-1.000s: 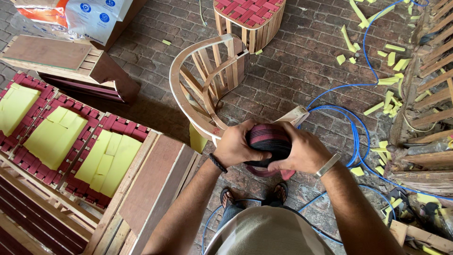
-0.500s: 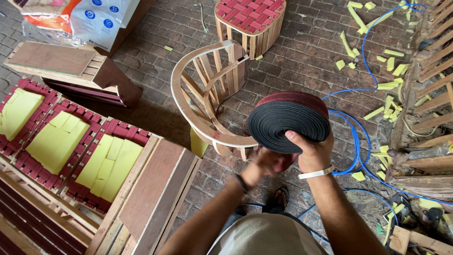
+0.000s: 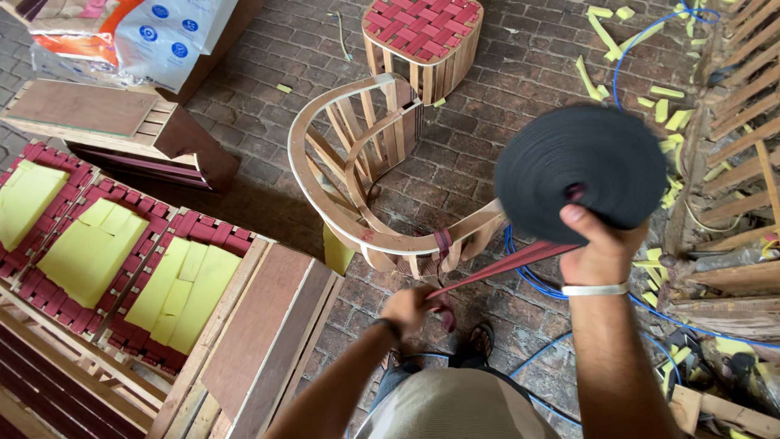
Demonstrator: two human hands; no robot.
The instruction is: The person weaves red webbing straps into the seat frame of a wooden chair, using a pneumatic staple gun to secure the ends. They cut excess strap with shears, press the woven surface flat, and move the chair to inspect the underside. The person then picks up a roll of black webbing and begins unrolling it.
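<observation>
My right hand (image 3: pixel 599 249) holds up a big dark roll of webbing strap (image 3: pixel 582 172), seen flat-side on, at chest height on the right. A red strap (image 3: pixel 504 264) runs taut from the roll down to my left hand (image 3: pixel 413 308), which pinches its loose end low in front of me. Just beyond my left hand stands a curved wooden chair frame (image 3: pixel 370 175) on the brick floor, with a short piece of strap (image 3: pixel 443 244) fixed on its near rail.
A round wooden stool with a woven red seat (image 3: pixel 422 34) stands behind the frame. Wooden frames with red webbing and yellow foam pads (image 3: pixel 93 248) lie at left. A blue hose (image 3: pixel 561 289), yellow foam scraps (image 3: pixel 662 114) and stacked wooden parts (image 3: pixel 735 195) crowd the right.
My right hand has lifted the roll up and to the right. My left hand has dropped away from it, drawing a length of red strap out taut.
</observation>
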